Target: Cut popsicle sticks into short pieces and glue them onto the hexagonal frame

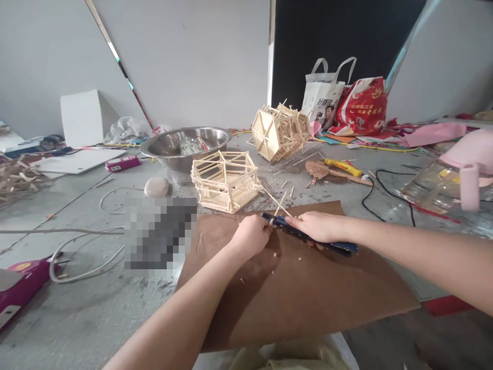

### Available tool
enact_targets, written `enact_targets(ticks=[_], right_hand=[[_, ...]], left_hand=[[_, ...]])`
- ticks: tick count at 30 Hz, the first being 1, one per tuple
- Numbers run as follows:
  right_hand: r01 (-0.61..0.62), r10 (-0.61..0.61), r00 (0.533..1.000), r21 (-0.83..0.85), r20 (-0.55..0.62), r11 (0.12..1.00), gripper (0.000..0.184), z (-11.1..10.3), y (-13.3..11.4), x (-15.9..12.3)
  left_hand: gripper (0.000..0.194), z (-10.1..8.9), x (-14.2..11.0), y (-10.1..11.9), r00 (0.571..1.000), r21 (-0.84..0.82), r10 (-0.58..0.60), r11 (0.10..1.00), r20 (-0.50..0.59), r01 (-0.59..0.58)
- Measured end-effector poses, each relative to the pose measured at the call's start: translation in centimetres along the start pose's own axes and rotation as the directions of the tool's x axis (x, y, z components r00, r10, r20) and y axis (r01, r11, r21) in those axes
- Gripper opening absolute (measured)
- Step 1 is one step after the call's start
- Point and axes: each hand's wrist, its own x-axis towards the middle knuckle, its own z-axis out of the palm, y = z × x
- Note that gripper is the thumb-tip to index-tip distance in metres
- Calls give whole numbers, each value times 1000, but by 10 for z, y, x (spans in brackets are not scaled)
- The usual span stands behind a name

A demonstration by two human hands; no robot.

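Note:
My left hand (252, 236) is closed at the near end of a thin wooden stick (281, 202) that points up and away. My right hand (318, 226) is wrapped round a long dark blue tool (342, 248), whose far end reaches my left fingers. Its exact kind is hard to make out. A second thin stick (274, 196) runs from my right thumb towards a hexagonal stick frame (225, 182), crossing the first. Both hands are over a brown board (300, 298) dotted with small pale scraps.
Behind stand a steel basin (162, 149) and a larger stick model (279, 131). A yellow-handled tool (342, 165) lies right of them. On the left are a purple device (26, 288), a white cable (80, 277) and a blurred-out dark object (162, 236). Bags (362, 108) stand at the back.

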Motion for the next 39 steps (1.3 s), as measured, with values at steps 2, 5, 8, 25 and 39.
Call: enact_targets(ticks=[2, 5, 8, 25, 39], right_hand=[[-2, 2, 1000, 6, -3, 1000, 71, 0, 1, 1], [-5, 5, 1000, 21, -8, 1000, 72, 0, 1, 2], [-12, 12, 1000, 38, -7, 999, 73, 1, 3, 4], [-42, 42, 999, -4, 34, 999, 73, 1, 1, 6], [-32, 30, 999, -77, -27, 997, 84, 6, 1, 7]], left_hand=[[25, 0, 1, -1, 1000, -6, -10, 1000, 5, 10], [25, -1, 0, -1, 1000, -23, -20, 1000, 15, 20], [25, -2, 0, 0, 999, -31, -30, 999, 24, 30], [23, -4, 3, -1, 998, -67, -45, 997, 44, 48], [22, -5, 3, -3, 999, -153, -7, 988, 36, 12]])
